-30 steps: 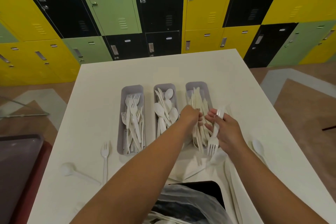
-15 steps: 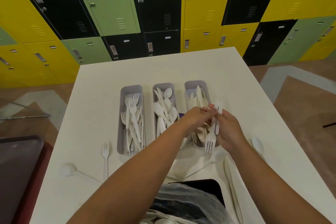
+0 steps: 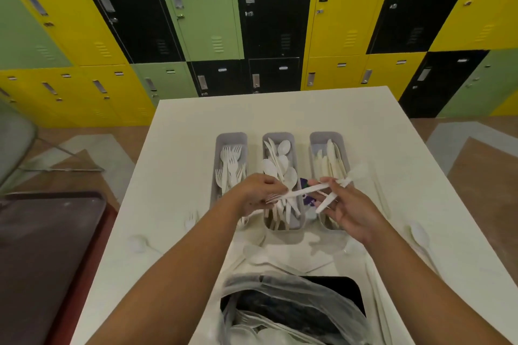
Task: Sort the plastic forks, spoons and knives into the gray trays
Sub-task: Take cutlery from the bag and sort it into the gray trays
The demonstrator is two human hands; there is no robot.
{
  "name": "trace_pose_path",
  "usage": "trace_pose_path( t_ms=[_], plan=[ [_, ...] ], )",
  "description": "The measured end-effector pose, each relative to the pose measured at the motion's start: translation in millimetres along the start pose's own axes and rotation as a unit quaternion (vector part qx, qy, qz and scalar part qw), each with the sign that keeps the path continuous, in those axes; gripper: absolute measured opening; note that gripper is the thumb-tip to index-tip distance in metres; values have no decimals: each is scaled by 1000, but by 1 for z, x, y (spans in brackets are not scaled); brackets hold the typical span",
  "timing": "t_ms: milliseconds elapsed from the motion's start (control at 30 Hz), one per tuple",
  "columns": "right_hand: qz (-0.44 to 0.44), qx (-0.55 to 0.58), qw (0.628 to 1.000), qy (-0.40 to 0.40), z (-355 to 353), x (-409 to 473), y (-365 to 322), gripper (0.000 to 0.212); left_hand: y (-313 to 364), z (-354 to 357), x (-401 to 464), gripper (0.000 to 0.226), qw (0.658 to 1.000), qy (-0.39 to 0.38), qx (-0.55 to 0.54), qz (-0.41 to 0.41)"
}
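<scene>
Three gray trays stand side by side on the white table (image 3: 179,165): the left tray (image 3: 231,138) holds forks, the middle tray (image 3: 278,136) spoons, the right tray (image 3: 325,136) knives. A white plastic fork (image 3: 301,192) lies level above the middle tray, held between both hands. My left hand (image 3: 256,194) pinches its tine end. My right hand (image 3: 351,211) holds its handle end over the knife tray. A second white piece (image 3: 326,203) sticks out between my right fingers; what kind it is I cannot tell.
A loose fork (image 3: 190,222) and spoon (image 3: 139,242) lie left of the trays, another spoon (image 3: 419,233) on the right. A clear bag of cutlery (image 3: 283,314) sits at the near edge. A dark tray (image 3: 44,246) stands beside the table, lockers behind.
The fork hung tines-down from my right hand; now it lies level between both hands. My left hand left the knife tray and took the tine end, moving left.
</scene>
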State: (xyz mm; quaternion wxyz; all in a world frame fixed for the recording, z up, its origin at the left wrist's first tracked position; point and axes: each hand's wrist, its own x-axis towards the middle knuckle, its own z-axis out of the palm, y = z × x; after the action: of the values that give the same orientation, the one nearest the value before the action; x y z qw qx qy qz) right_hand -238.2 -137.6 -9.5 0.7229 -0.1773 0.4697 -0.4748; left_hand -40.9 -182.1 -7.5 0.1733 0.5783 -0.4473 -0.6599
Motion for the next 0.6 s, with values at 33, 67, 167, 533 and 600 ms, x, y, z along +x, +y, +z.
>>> trace_pose_path(
  t_ms=[33, 67, 167, 533, 600],
  plan=[
    [9, -10, 1000, -12, 3, -1, 2, 22, -3, -6, 0, 9, 999, 26, -35, -1],
    [18, -19, 999, -25, 7, -2, 5, 22, -6, -13, -3, 10, 996, 51, -71, 1],
    [34, -43, 998, -39, 16, -3, 11, 22, -11, -21, -2, 15, 978, 116, -172, -3],
    [66, -282, 953, -88, 71, 2, 50, 19, -22, 10, -7, 23, 924, 182, -335, -36],
    [55, -330, 940, -62, 84, 10, 59, 22, -28, 0, -3, 17, 933, 256, -252, -8]
  ],
)
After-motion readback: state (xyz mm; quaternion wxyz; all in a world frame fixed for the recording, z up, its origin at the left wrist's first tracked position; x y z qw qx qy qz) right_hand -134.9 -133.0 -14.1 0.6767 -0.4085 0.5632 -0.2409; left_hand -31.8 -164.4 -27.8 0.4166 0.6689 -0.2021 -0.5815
